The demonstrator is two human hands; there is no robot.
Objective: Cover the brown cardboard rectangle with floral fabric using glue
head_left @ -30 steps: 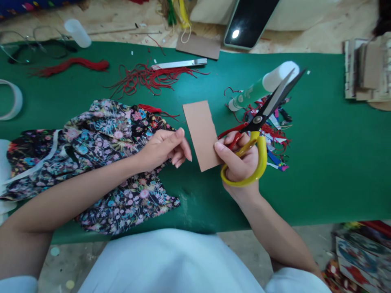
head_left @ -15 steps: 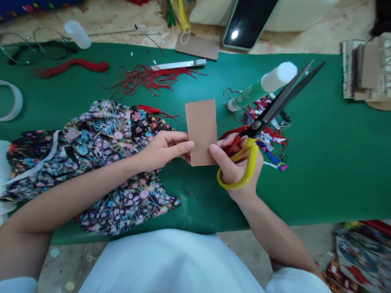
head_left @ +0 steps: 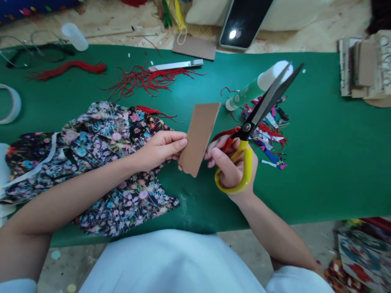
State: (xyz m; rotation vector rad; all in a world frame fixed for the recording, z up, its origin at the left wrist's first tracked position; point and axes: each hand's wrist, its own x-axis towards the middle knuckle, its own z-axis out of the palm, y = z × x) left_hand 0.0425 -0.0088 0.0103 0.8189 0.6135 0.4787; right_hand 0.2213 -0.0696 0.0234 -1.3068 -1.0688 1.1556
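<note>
Between thumb and fingers, my left hand [head_left: 163, 148] pinches the left edge of a small brown cardboard piece [head_left: 200, 134], which is tilted above the table. On its other side, my right hand [head_left: 230, 162] is closed through the handles of a pair of scissors [head_left: 247, 127], one red and one yellow. The dark blades point up and right, slightly apart. My right fingertips are close to the cardboard's right edge; whether they touch it I cannot tell. Floral fabric [head_left: 116, 142] lies beneath my left forearm. Red thread and cloth scraps [head_left: 271, 138] lie beyond the scissors.
A glue stick [head_left: 250, 91] lies behind the blades. A metal cutter [head_left: 175, 65] rests by loose red threads [head_left: 146, 83]. At the back are a phone [head_left: 244, 24] and another cardboard piece [head_left: 195, 47]. Cardboard pieces [head_left: 366, 65] are stacked far right; a tape roll [head_left: 12, 103] is left.
The cardboard has turned and tilted in my left hand. My right thumb has come off its lower right edge, and the scissors have shifted slightly left.
</note>
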